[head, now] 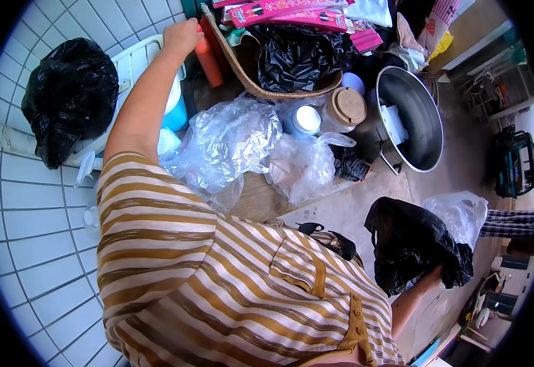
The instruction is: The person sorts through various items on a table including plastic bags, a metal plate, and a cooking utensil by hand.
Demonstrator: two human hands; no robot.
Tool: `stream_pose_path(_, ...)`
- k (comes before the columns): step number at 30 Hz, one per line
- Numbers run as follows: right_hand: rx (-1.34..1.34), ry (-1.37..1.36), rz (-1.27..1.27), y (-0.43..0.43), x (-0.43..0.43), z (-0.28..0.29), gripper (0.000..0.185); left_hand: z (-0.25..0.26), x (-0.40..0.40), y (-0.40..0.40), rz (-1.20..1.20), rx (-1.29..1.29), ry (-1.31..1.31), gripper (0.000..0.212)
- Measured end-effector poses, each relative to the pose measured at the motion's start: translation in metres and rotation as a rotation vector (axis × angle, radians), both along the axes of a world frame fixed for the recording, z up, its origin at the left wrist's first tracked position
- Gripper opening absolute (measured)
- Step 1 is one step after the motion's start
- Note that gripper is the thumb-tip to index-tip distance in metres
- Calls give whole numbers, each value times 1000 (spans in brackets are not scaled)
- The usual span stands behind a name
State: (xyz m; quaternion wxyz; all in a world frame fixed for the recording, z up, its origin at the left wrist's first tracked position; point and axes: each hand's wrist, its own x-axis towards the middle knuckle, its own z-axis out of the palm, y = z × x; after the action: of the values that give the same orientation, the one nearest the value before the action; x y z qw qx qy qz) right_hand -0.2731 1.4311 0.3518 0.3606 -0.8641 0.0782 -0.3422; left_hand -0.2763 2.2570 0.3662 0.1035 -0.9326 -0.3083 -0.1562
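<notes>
My left hand (180, 39) is closed around the top of an orange-red bottle (208, 62) at the upper left, beside a curved woven basket (234, 69). My right hand (432, 277), at the lower right, grips a black plastic bag (404, 247); the bag partly hides the fingers. A translucent white plastic bag (459, 213) shows just behind the black one. Before me lie crumpled clear plastic bags (234, 137), a white-lidded jar (306, 120) and a jar with a beige lid (348, 106). A black bag (303, 59) is in the basket.
A large steel pot (434, 133) holds a white object. Pink packets (290, 16) lie beyond the basket. At left, a filled black bag (72, 96) rests by a white slatted rack (131, 62) against the tiled wall (33, 234). Checked clothing (514, 223) shows at the far right.
</notes>
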Motion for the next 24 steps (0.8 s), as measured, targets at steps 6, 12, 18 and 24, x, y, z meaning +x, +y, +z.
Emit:
stream_pose_path(6, -5, 30, -3, 3, -3, 2, 25, -11, 5, 21, -20, 81, -32, 26)
stream_pose_path(12, 13, 24, 24, 20, 1, 5, 24, -20, 3, 25, -30, 69, -111, 30)
stream_pose_path(18, 18, 29, 56, 25, 1, 0, 24, -33, -4, 20, -6, 36, -173, 35)
stream_pose_path(24, 21, 53, 72, 33, 2, -5, 24, -11, -3, 16, 7, -333, -170, 54)
